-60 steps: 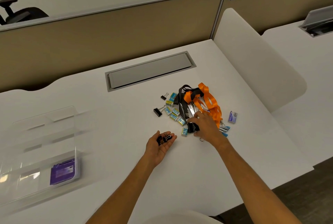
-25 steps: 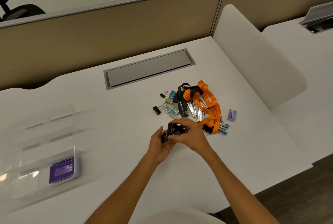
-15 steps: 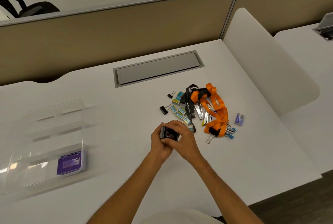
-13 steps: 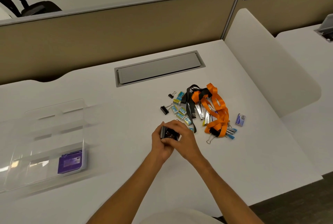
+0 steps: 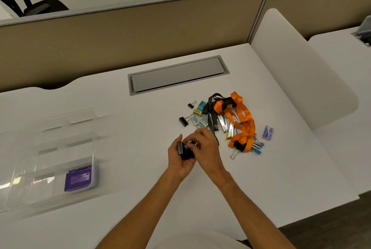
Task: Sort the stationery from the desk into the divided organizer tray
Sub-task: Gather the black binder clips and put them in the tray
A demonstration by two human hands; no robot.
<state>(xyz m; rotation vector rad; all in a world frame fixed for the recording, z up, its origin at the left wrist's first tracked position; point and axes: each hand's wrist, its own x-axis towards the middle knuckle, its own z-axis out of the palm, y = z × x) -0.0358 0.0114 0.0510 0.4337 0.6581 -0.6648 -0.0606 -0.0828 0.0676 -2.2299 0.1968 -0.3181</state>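
My left hand cups a bunch of black binder clips above the white desk. My right hand presses on the same clips from the right, fingers curled over them. Just beyond lies the stationery pile: an orange lanyard, a black lanyard, metal staplers, small blue staple boxes, two loose black binder clips and another clip by the lanyard end. The clear divided organizer tray sits far left, holding a purple box in its near compartment.
A grey cable hatch is set into the desk behind the pile. A small purple packet lies right of the lanyards. A beige partition closes the back, and a white rounded divider stands on the right.
My right hand took a binder clip from the pile and brought it to my left palm. Both hands now stay closed together on the clips. The view shifted slightly.
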